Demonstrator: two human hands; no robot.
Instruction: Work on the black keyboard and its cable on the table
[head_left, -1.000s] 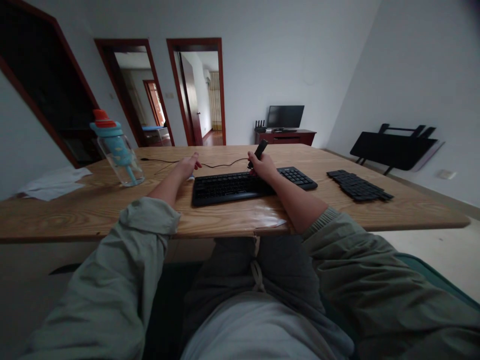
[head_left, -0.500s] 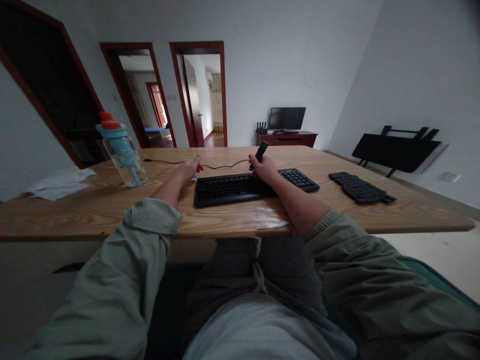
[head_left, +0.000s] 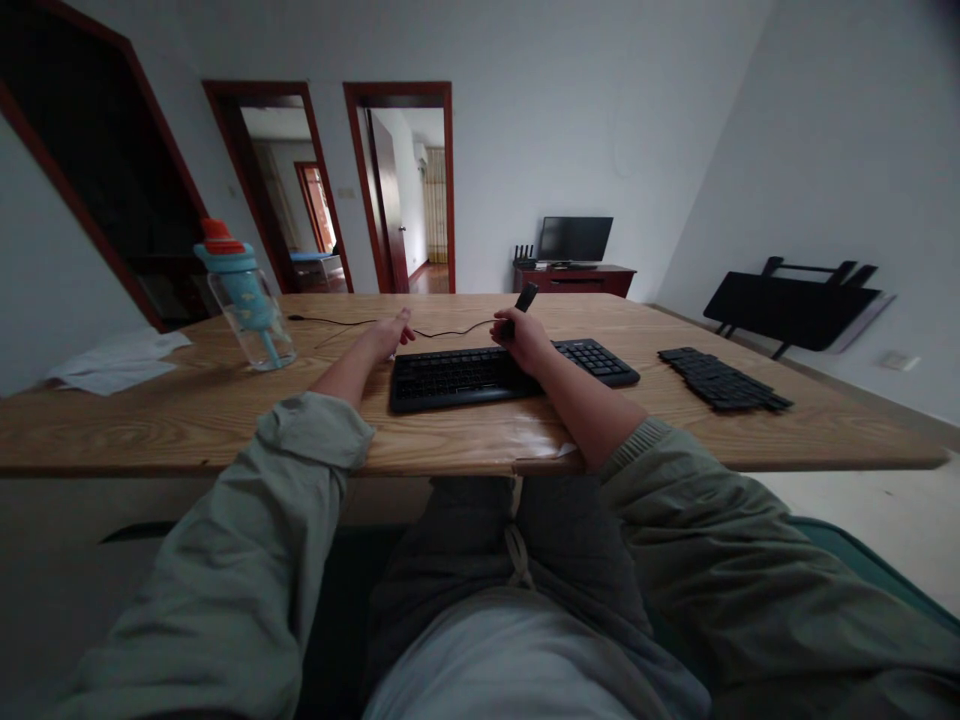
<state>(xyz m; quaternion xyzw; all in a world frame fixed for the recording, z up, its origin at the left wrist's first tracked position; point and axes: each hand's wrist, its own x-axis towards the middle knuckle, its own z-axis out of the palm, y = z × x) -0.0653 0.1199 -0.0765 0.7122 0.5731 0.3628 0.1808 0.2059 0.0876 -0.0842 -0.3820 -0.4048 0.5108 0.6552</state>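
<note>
A black keyboard lies on the wooden table in front of me, its cable running off to the back left. My right hand is above the keyboard's far edge, closed round a slim black tool that sticks up and away from me. My left hand rests at the keyboard's far left corner, fingers stretched forward, with a small light object partly hidden beneath it.
A clear bottle with a blue lid and orange cap stands at the left. White cloth lies at the far left edge. A black pile of keycaps sits at the right. A folded black table leans on the right wall.
My left hand has lifted slightly and its fingers have stretched forward. My right hand has shifted a little with the black tool still in it. The view has drifted slightly.
</note>
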